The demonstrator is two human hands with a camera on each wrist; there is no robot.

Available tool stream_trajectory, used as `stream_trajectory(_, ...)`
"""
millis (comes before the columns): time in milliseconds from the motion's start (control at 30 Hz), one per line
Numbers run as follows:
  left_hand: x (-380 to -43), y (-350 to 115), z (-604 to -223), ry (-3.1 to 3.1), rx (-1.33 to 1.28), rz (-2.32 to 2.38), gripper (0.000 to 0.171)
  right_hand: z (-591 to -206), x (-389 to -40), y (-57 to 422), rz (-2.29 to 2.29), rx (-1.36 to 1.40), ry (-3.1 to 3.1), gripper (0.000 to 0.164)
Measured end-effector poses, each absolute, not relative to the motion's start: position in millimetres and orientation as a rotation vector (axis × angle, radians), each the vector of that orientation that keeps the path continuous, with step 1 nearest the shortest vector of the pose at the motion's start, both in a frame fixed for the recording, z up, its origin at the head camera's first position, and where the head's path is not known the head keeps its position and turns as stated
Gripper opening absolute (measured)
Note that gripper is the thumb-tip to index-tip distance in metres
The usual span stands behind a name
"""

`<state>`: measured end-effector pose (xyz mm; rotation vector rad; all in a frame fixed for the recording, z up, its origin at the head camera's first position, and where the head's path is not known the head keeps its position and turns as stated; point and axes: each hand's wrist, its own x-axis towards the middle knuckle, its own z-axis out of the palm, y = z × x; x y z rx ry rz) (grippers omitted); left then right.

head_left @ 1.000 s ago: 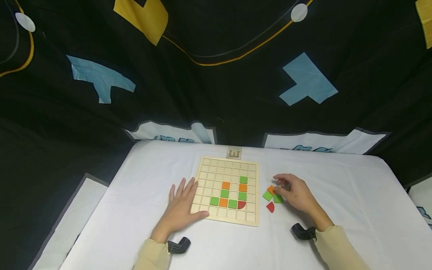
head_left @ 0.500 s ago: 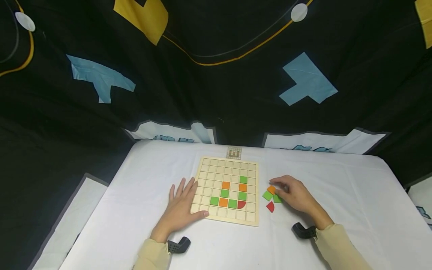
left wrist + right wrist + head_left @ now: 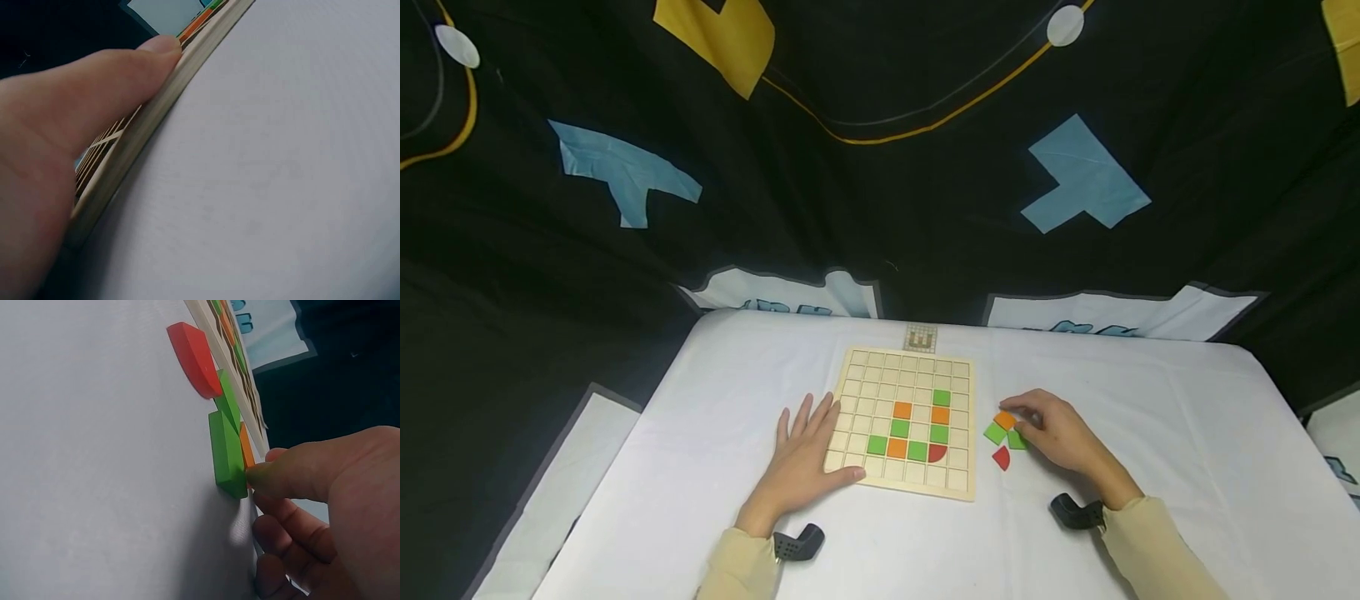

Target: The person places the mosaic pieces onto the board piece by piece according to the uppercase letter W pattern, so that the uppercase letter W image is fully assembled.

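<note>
A wooden grid board (image 3: 865,389) lies on the white table, with several green and orange square tiles and one red quarter-round tile (image 3: 937,452) set in its cells. My left hand (image 3: 801,467) rests spread over the board's left edge, its thumb on the near left corner. To the right of the board, my right hand (image 3: 1054,425) pinches a loose orange square tile (image 3: 1004,420) between thumb and index finger. Two green tiles (image 3: 995,433) lie beside the orange one, and a red quarter-round tile (image 3: 195,359) lies nearer me. The thumb partly covers the orange tile in the right wrist view.
A small card with a grid pattern (image 3: 921,339) lies behind the board near the table's far edge. A dark cloth (image 3: 880,217) with coloured shapes hangs behind the table. Black wrist devices sit on both wrists.
My right hand has moved slightly left and its index finger and thumb have come round the orange tile. The left hand and board stay in place.
</note>
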<state>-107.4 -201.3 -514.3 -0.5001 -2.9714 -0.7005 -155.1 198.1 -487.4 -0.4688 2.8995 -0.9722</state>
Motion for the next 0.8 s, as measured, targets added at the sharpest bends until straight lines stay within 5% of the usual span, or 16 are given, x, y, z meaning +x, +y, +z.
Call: stream_trajectory(800,-107.9,-201.5,-514.5,-2.974,-0.5,-0.695,0.111,-480.7,-115.9,188.2,-0.833,-0.562,2.906,0.025)
